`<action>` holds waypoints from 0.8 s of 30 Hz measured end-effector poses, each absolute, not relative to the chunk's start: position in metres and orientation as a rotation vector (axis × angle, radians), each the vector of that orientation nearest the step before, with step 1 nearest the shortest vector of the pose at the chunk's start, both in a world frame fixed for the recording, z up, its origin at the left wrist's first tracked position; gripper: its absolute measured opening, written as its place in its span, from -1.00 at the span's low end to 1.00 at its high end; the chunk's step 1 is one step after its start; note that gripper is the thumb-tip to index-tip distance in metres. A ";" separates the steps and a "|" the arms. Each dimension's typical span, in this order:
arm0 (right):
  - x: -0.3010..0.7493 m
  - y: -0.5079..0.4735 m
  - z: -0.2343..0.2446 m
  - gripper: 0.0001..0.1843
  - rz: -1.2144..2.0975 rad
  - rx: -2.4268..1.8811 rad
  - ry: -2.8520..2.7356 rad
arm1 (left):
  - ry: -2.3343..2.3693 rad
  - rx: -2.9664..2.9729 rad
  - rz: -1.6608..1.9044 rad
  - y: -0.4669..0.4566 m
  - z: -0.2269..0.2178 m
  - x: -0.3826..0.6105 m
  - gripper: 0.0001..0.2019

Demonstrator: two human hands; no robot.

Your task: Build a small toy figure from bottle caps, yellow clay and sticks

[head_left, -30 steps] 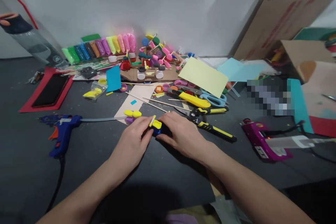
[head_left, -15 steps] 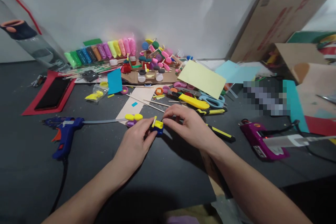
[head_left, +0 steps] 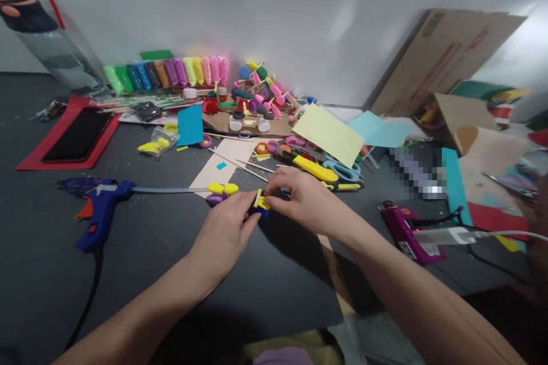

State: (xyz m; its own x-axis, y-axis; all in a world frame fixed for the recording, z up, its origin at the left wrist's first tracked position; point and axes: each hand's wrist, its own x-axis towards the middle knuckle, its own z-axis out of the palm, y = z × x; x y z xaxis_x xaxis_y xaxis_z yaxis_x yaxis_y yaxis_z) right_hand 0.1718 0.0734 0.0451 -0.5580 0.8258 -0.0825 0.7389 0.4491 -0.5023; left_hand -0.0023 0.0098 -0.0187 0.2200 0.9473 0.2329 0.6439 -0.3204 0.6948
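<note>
A small dark blue craft piece with a yellow top (head_left: 260,205) is pinched between the thumb and fingers of my left hand (head_left: 225,225), just above the dark table. A thin upright yellow strip stands on its near side. My right hand (head_left: 302,199) is closed, with its thumb and fingertips at the yellow top; the exact contact is partly hidden. Yellow ovals (head_left: 223,188) and a purple piece (head_left: 216,199) lie just beyond my left hand. To the left lies a blue hot glue gun (head_left: 100,205) with a glue stick (head_left: 166,189) coming out of its back.
Scissors (head_left: 342,170), a yellow cutter (head_left: 315,167) and wooden sticks lie beyond my right hand. Packs of coloured clay (head_left: 166,73) line the wall. A phone (head_left: 77,136) rests on red paper at left. A purple power strip (head_left: 409,231) with cables sits at right.
My right fingertips have moved in onto the yellow top of the craft piece, covering more of it. The camera view has shifted slightly.
</note>
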 end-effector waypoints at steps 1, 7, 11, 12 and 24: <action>0.170 0.074 0.046 -0.91 0.736 -1.380 -2.533 | 1.464 2.048 0.890 0.010 -0.019 -0.002 -0.76; 0.163 0.075 0.048 -0.91 0.702 -1.390 -2.612 | 1.462 2.052 0.881 0.011 -0.018 -0.002 -0.83; 0.161 0.074 0.048 -0.91 0.654 -1.394 -2.653 | 1.464 2.048 0.870 0.013 -0.018 -0.002 -0.85; 0.161 0.074 0.048 -0.91 0.639 -1.395 -2.660 | 1.466 2.047 0.867 0.013 -0.018 -0.002 -0.86; 0.154 0.067 0.051 -0.87 0.560 -1.406 -2.685 | 1.483 2.052 0.843 0.014 -0.017 -0.001 -0.88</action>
